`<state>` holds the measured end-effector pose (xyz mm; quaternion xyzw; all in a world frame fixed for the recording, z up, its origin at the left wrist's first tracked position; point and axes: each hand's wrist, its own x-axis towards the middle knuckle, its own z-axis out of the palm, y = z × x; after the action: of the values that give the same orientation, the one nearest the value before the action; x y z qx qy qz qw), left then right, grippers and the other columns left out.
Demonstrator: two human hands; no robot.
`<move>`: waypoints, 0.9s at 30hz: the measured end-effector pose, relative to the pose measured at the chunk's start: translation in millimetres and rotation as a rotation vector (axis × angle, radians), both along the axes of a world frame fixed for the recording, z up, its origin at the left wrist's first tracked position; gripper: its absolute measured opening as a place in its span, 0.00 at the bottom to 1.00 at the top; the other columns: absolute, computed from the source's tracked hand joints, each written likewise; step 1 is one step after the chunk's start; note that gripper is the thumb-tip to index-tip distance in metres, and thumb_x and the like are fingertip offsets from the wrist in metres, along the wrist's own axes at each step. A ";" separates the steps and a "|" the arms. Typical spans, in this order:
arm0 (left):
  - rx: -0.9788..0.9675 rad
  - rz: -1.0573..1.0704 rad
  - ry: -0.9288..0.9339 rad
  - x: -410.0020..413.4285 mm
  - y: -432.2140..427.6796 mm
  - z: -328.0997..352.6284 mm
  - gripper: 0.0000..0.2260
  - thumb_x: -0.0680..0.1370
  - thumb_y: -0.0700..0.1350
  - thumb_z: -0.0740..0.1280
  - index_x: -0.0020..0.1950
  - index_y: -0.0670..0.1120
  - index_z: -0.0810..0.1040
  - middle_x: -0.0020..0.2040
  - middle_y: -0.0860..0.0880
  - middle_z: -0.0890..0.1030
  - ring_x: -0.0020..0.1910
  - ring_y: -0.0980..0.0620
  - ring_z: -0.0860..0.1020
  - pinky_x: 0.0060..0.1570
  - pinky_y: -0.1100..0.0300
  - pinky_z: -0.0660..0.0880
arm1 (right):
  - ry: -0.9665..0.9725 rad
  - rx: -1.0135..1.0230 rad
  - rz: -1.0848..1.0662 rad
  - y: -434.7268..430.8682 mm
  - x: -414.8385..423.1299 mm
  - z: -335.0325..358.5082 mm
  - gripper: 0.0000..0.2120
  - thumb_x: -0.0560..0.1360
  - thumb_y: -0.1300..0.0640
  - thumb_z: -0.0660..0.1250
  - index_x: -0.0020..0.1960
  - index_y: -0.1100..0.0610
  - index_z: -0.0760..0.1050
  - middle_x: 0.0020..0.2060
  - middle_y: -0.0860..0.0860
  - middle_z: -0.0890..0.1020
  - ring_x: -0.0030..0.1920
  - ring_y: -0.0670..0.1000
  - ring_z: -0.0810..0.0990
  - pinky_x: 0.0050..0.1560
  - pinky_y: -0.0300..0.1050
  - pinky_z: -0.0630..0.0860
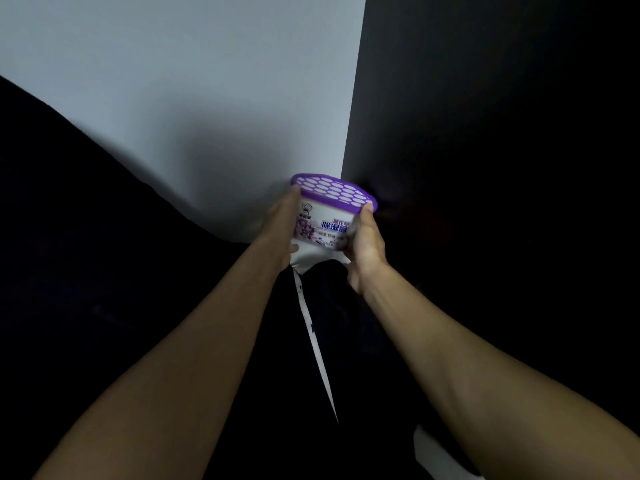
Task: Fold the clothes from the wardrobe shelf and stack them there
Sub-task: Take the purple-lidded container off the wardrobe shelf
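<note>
Both hands are taken up with something that is not clothing. The left hand [277,223] and the right hand [367,244] clasp a small white tub [325,232] from either side, with fingers curled round its wall and fingertips reaching up to its purple perforated lid [332,190]. The tub is held upright, tipped slightly toward the camera.

A black garment [349,327] lies directly below the tub and nearer than the hands, between the two forearms. Its one clear marking is a white stripe [313,337] running near to far, and the stripe's far end stops just under the tub. Judged by that stripe, the cloth's long axis points straight away from the person, and neither hand is closer to it than the other.

The tub probably has to be set aside before either hand can drop onto the cloth.

Beyond the hands a pale panel [207,81] rises on the far left and a dark panel [485,133] on the right, the two meeting just behind the tub. Whether the black mass at the left is more clothing cannot be told.
</note>
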<state>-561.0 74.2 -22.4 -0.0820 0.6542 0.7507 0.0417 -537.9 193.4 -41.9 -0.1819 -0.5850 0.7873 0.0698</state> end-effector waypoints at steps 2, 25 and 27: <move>0.042 0.045 0.016 18.6 1.4 15.4 0.24 0.80 0.63 0.58 0.69 0.50 0.75 0.61 0.47 0.81 0.53 0.48 0.80 0.54 0.48 0.72 | 0.020 -0.046 0.008 2.6 13.5 12.6 0.24 0.80 0.36 0.56 0.60 0.51 0.79 0.49 0.54 0.86 0.47 0.55 0.86 0.50 0.54 0.83; 0.126 0.376 0.098 406.2 45.6 33.3 0.13 0.73 0.54 0.61 0.47 0.48 0.80 0.37 0.49 0.84 0.36 0.49 0.85 0.41 0.44 0.80 | -0.082 0.031 0.822 81.2 289.6 48.9 0.29 0.72 0.29 0.61 0.63 0.47 0.77 0.51 0.52 0.86 0.50 0.60 0.85 0.44 0.61 0.82; 0.126 0.415 0.080 447.1 50.5 24.4 0.13 0.74 0.53 0.59 0.48 0.48 0.79 0.37 0.49 0.84 0.36 0.49 0.84 0.38 0.47 0.80 | -0.115 0.044 0.914 81.1 316.7 40.0 0.26 0.73 0.33 0.63 0.64 0.47 0.76 0.56 0.52 0.84 0.52 0.62 0.84 0.46 0.62 0.81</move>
<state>-113.8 124.7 1.9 -0.1823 0.5763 0.7852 -0.1345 -221.2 274.6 -1.9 0.0526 -0.6247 0.7133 -0.3133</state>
